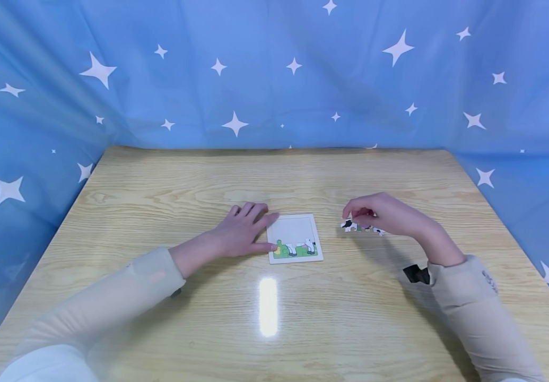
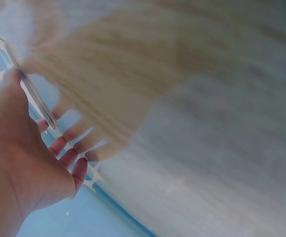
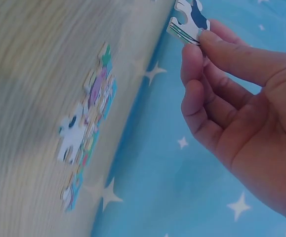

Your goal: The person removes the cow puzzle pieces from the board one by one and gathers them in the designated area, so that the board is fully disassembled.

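Observation:
A square white puzzle board [image 1: 290, 228] lies on the table, its bottom row filled with joined pieces [image 1: 298, 249] showing green grass and white animal legs. At the board's left side, my left hand [image 1: 238, 233] rests with fingers spread, its thumb and forefinger touching the edge. The left wrist view shows the board [image 2: 31, 94] edge-on beside the thumb. To the right of the board, my right hand [image 1: 381, 212] pinches a black-and-white puzzle piece [image 3: 189, 22] between thumb and fingers, above the table. Several loose puzzle pieces [image 3: 73, 136] lie beneath it, partly hidden in the head view.
The wood-grained table [image 1: 198, 329] reaches back to a blue curtain [image 1: 264, 69] with white stars, which also hangs at both sides. A bright light reflection shows on the tabletop before the board. A black object [image 1: 416, 274] sits at the right sleeve cuff.

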`<state>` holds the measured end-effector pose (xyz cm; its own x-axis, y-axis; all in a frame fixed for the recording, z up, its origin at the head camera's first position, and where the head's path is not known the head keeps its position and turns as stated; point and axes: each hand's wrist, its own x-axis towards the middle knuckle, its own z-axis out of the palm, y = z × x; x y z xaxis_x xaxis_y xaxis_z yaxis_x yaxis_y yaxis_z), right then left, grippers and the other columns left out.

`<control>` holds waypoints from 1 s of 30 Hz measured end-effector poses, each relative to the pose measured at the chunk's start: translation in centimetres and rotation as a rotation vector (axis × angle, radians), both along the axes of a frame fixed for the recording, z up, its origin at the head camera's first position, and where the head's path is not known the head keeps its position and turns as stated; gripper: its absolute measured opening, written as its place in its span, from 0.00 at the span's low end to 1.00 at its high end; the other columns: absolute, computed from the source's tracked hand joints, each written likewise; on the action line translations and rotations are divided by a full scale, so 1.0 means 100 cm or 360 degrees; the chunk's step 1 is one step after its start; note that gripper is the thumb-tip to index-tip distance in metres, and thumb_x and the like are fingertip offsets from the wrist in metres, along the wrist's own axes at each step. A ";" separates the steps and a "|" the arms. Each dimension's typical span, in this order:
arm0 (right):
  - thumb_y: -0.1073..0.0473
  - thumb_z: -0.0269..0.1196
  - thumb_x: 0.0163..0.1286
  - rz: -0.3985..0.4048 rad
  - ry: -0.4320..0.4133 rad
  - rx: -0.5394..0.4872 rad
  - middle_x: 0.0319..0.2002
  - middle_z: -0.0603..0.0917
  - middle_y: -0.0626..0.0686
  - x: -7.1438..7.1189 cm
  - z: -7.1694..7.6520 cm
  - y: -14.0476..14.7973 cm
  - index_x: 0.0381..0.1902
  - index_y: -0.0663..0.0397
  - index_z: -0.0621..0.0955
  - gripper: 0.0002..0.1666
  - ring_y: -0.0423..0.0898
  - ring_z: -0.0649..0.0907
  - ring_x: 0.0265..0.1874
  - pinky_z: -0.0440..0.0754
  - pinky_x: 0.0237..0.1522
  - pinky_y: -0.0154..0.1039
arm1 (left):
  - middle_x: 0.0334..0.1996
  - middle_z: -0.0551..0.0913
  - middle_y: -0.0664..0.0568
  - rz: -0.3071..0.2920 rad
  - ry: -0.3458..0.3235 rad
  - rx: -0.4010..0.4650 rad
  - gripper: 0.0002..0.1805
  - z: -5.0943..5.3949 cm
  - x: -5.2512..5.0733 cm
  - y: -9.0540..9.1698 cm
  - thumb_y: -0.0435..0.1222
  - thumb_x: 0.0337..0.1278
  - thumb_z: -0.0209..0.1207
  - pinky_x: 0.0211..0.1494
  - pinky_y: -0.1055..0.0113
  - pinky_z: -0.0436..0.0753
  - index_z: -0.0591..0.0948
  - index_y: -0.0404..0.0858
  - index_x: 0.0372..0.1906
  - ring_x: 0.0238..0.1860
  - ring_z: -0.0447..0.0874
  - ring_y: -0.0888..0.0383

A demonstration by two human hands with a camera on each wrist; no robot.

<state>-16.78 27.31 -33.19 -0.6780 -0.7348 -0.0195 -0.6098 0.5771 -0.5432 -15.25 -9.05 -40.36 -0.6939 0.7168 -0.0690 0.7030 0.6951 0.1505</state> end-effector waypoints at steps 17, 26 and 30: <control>0.76 0.65 0.68 -0.0033 0.0161 0.0028 0.34 0.85 0.42 0.000 0.005 0.026 0.44 0.51 0.86 0.16 0.42 0.80 0.27 0.77 0.31 0.35 | 0.74 0.60 0.40 0.0015 -0.0030 0.0009 0.44 0.003 0.001 0.000 0.64 0.72 0.50 0.66 0.42 0.65 0.58 0.44 0.82 0.73 0.58 0.41; 0.76 0.65 0.68 -0.0134 0.0143 0.0096 0.34 0.84 0.42 0.001 0.004 0.044 0.45 0.53 0.86 0.15 0.38 0.77 0.27 0.76 0.30 0.36 | 0.74 0.60 0.41 0.0017 -0.0030 -0.0001 0.44 0.004 0.002 0.001 0.64 0.72 0.49 0.66 0.43 0.65 0.58 0.45 0.82 0.72 0.58 0.43; 0.76 0.65 0.68 -0.0167 0.0152 0.0135 0.35 0.84 0.42 0.000 0.002 0.051 0.45 0.52 0.86 0.16 0.37 0.78 0.30 0.77 0.33 0.37 | 0.74 0.60 0.41 0.0018 -0.0027 0.0002 0.44 0.003 0.002 0.001 0.64 0.72 0.50 0.66 0.43 0.65 0.58 0.45 0.82 0.72 0.58 0.43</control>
<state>-16.83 32.41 -32.99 -0.7526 -0.6584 -0.0105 -0.5904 0.6816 -0.4323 -15.00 -8.96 -40.01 -0.7007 0.7090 -0.0800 0.6925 0.7028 0.1629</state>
